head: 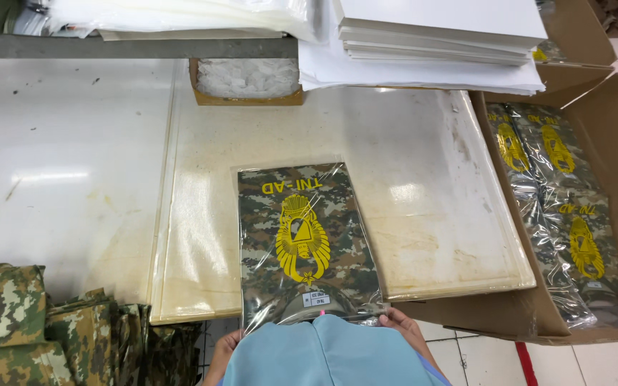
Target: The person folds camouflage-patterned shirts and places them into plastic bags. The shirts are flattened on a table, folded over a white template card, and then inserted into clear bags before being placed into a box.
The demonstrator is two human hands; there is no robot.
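A folded camouflage garment with a yellow emblem, sealed in a clear plastic bag (302, 239), lies flat on the pale board (430, 186) in front of me. My right hand (399, 322) pinches the bag's near right corner at the board's front edge. Only part of my left hand (225, 344) shows, low beside the bag's near left corner and below the board's edge. My light blue top hides its fingers, so whether it grips the bag is unclear.
An open cardboard box (609, 129) at the right holds several bagged camouflage garments (566, 214). Loose folded camouflage garments (44, 329) are piled at the lower left. At the back stand a small carton of white pieces (248, 80) and a stack of white boards (438, 28).
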